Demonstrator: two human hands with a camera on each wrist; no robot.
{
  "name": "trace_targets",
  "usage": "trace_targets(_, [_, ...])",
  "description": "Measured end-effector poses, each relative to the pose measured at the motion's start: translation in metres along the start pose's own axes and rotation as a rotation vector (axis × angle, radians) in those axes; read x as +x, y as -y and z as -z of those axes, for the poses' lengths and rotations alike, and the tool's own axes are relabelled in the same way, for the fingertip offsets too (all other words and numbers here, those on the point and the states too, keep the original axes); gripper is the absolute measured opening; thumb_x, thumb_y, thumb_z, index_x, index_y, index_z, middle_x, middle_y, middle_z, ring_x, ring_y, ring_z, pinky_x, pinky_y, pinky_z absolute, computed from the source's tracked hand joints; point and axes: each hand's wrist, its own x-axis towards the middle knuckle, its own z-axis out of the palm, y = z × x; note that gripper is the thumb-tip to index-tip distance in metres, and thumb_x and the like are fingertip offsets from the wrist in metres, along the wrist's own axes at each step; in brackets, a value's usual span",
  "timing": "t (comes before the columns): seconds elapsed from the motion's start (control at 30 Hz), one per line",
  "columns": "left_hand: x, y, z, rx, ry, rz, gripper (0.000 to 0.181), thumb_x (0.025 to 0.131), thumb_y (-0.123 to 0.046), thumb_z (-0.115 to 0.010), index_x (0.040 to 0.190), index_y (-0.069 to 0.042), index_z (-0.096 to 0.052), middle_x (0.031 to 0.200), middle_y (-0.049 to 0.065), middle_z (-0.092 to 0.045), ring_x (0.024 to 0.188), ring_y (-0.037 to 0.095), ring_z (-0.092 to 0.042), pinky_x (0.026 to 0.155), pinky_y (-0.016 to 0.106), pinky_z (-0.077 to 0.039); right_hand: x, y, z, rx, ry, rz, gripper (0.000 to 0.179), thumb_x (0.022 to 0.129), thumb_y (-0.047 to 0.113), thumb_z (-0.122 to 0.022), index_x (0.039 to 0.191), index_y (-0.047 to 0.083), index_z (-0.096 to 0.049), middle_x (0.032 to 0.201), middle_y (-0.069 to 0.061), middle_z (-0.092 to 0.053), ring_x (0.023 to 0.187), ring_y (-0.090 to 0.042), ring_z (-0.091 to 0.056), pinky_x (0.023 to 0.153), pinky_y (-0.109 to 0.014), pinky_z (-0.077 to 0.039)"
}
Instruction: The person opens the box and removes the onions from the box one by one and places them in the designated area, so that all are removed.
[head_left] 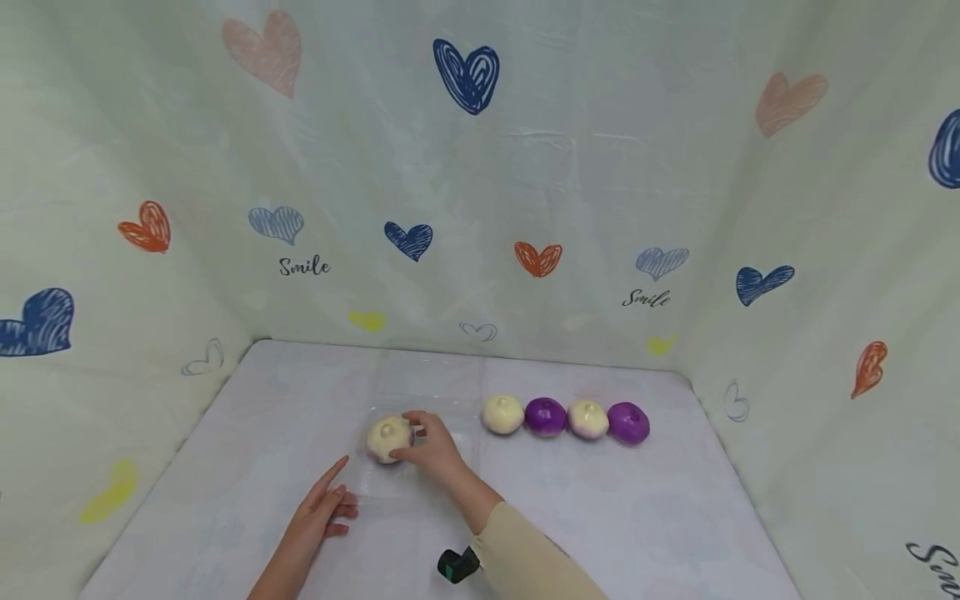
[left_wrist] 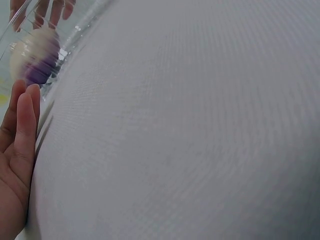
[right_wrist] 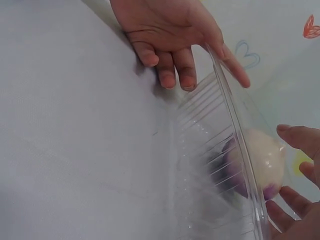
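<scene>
A round cream bulb with a purple underside point(head_left: 389, 439) sits inside a clear plastic clamshell box point(head_left: 382, 490), toward its left part. My right hand point(head_left: 435, 450) reaches into the box from the right, and its thumb and fingers hold the bulb's side. Through the transparent wall, the left wrist view shows the bulb point(left_wrist: 36, 55) with right-hand fingers above it. My left hand point(head_left: 318, 512) lies by the box's front left corner, holding nothing. Its index finger points forward along the rim point(right_wrist: 234, 115), while the other fingers are loosely bent.
Right of the box stands a row of similar bulbs: cream point(head_left: 502, 415), purple point(head_left: 546, 417), cream point(head_left: 588, 419) and purple point(head_left: 628, 423). The box's lid point(head_left: 429, 375) lies folded back. A black device point(head_left: 457, 566) is at the right wrist. Heart-printed cloth point(head_left: 480, 175) surrounds the table.
</scene>
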Motion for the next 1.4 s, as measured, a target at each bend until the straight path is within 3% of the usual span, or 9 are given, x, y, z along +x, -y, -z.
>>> trace_targets(0.17, [0.000,0.000,0.000,-0.012,0.004,-0.023,0.052,0.103,-0.020,-0.048,0.152,-0.013,-0.032,0.092,0.008,-0.062,0.080,0.017,-0.063,0.065,0.031,-0.054,0.004,-0.004,-0.006,-0.046,-0.005,0.035,0.055,0.072,0.009,-0.086,0.121,0.003,-0.063,0.115,-0.008,-0.056,0.104,-0.030,-0.056,0.082,-0.033,-0.048])
trace_targets(0.43, [0.000,-0.001,0.000,-0.022,0.014,-0.024,0.052,0.103,-0.020,-0.048,0.152,-0.013,-0.031,0.092,0.009,-0.062,0.080,0.018,-0.062,0.064,0.031,-0.053,0.011,-0.010,-0.014,-0.065,0.001,0.045,0.052,0.070,0.010,-0.086,0.117,0.003,-0.065,0.111,-0.005,-0.055,0.097,-0.021,-0.055,0.084,-0.033,-0.048])
trace_targets(0.63, [0.001,-0.002,0.000,-0.007,0.013,-0.005,0.051,0.103,-0.021,-0.048,0.151,-0.016,-0.032,0.094,0.009,-0.061,0.083,0.019,-0.062,0.066,0.031,-0.053,0.013,-0.005,-0.017,-0.091,-0.002,0.046,0.053,0.069,0.011,-0.087,0.116,0.003,-0.066,0.111,-0.008,-0.057,0.102,-0.022,-0.055,0.091,-0.035,-0.046])
trace_targets(1.03, [0.000,-0.001,0.000,0.009,0.008,0.001,0.051,0.103,-0.020,-0.046,0.152,-0.017,-0.031,0.094,0.009,-0.061,0.083,0.020,-0.062,0.066,0.032,-0.053,0.015,-0.005,-0.019,0.008,0.020,-0.009,0.053,0.069,0.007,-0.086,0.118,0.003,-0.064,0.114,-0.005,-0.063,0.099,-0.017,-0.058,0.088,-0.034,-0.049])
trace_targets(1.4, [-0.001,-0.002,0.000,-0.007,0.004,-0.009,0.051,0.103,-0.019,-0.047,0.151,-0.012,-0.031,0.092,0.008,-0.062,0.081,0.018,-0.062,0.065,0.031,-0.053,0.015,-0.006,-0.018,0.004,0.022,-0.012,0.052,0.066,0.008,-0.089,0.113,0.004,-0.066,0.107,-0.002,-0.062,0.093,-0.013,-0.057,0.083,-0.031,-0.049])
